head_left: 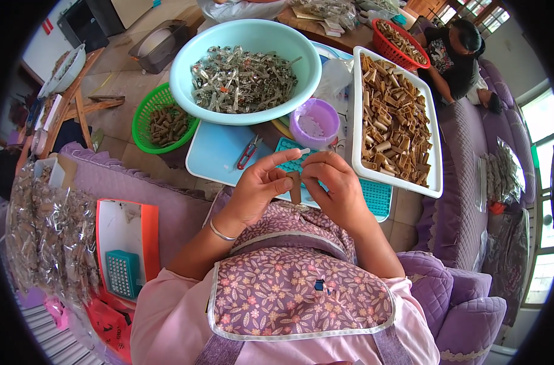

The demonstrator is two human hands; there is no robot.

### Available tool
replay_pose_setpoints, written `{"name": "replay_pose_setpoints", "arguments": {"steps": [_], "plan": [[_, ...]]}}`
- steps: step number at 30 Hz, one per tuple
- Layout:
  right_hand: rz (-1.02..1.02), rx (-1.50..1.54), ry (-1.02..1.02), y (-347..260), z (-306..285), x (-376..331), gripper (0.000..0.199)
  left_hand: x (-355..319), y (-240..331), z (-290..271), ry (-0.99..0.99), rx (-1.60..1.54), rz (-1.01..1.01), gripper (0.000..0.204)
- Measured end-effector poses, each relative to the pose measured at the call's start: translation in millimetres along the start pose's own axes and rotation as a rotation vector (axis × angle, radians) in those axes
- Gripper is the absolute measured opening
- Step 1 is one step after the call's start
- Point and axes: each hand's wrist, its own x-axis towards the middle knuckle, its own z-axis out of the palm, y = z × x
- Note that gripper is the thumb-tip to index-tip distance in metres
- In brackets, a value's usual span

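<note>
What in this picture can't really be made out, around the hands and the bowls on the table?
- Small brown piece, head view: its ends are covered by the left hand and right hand.
- Teal bowl: its silvery bits are too small and tangled to identify.
- Green basket: partly hidden behind the bowl.
- Purple cup: pale contents are too blurred to identify.

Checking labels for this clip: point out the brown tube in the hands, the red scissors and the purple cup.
Brown tube [295, 190], head view, lower end below the fingers.
Red scissors [247, 154], head view, handles.
Purple cup [301, 135], head view, front wall.
</note>
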Motion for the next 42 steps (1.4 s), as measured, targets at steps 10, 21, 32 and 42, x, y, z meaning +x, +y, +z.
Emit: {"name": "replay_pose_setpoints", "arguments": {"steps": [10, 21, 32, 42], "plan": [[0.062, 0.081, 0.016, 5, 5, -4, 0.013, 0, 0, -3, -0.014, 0.003, -0.014, 0.052], [0.489, 0.449, 0.205, 18, 23, -9, 0.028, -3, 2, -11, -0.112, 0.075, -0.034, 0.054], [0.597, 0.769, 0.268, 26, 23, -12, 0.011, -14, 42, -98, 0.551, -0.151, 0.462, 0.026], [0.642, 0.796, 0.177, 16, 14, -30, 0.009, 24, 120, -315, 1.136, -0.171, 0.699, 0.027]]}}
